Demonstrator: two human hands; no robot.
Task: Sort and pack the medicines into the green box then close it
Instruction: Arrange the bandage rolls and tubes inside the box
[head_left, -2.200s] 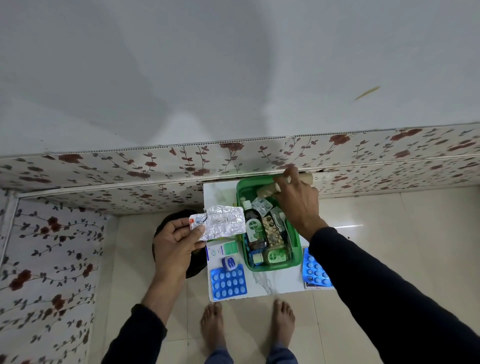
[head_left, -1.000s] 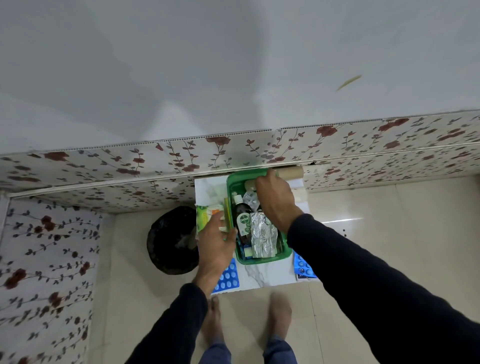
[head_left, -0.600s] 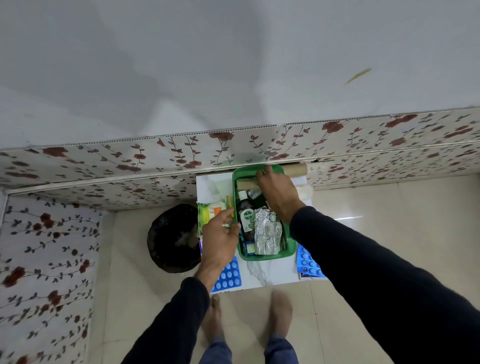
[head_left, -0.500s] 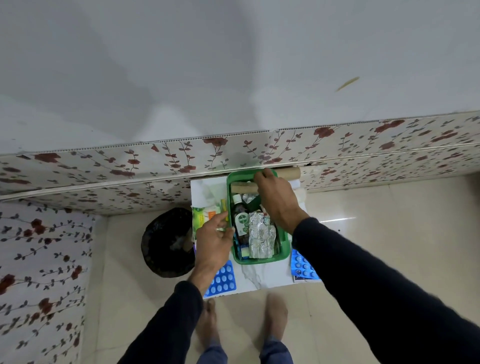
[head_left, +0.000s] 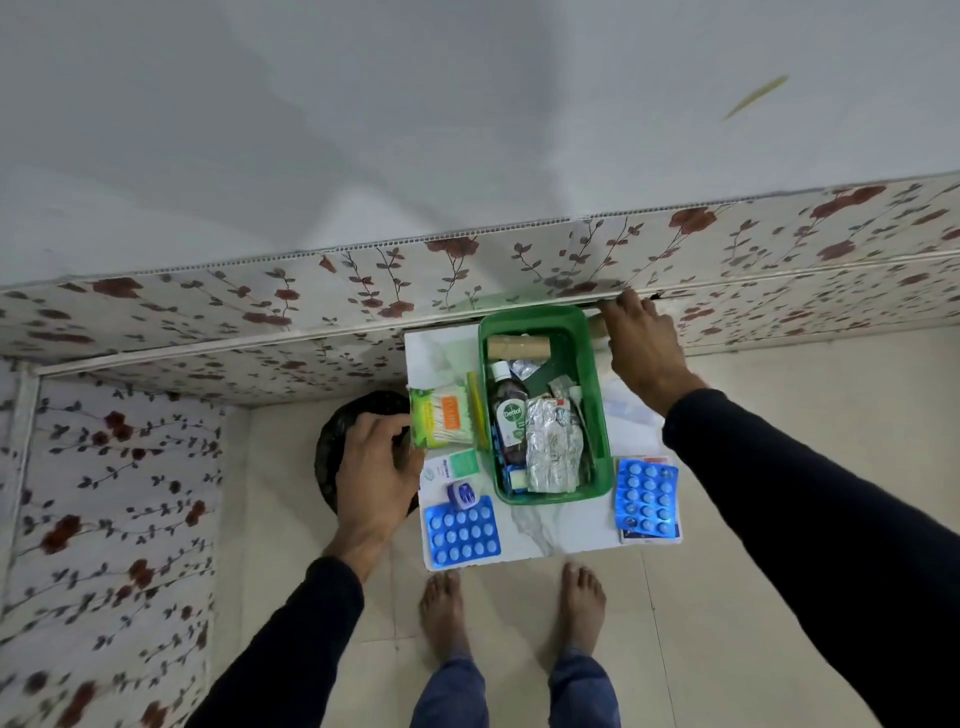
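Packing on the small table (head_left: 540, 530): green box (head_left: 597, 415) sits mid-table, long axis running away from me, bottle and foil strip inside. My left hand (head_left: 376, 467) is nearer the cotton-bud pack (head_left: 441, 418), just left of the box; fingers curled at its near corner, grip unclear. My right hand (head_left: 641, 348) closes on a beige roll (head_left: 596, 326) beyond the box's far right corner.

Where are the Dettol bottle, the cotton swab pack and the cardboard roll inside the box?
Dettol bottle (head_left: 511, 419): head view, on its label.
Cotton swab pack (head_left: 441, 417): head view, on its middle.
Cardboard roll (head_left: 518, 346): head view, mid-length of the roll.
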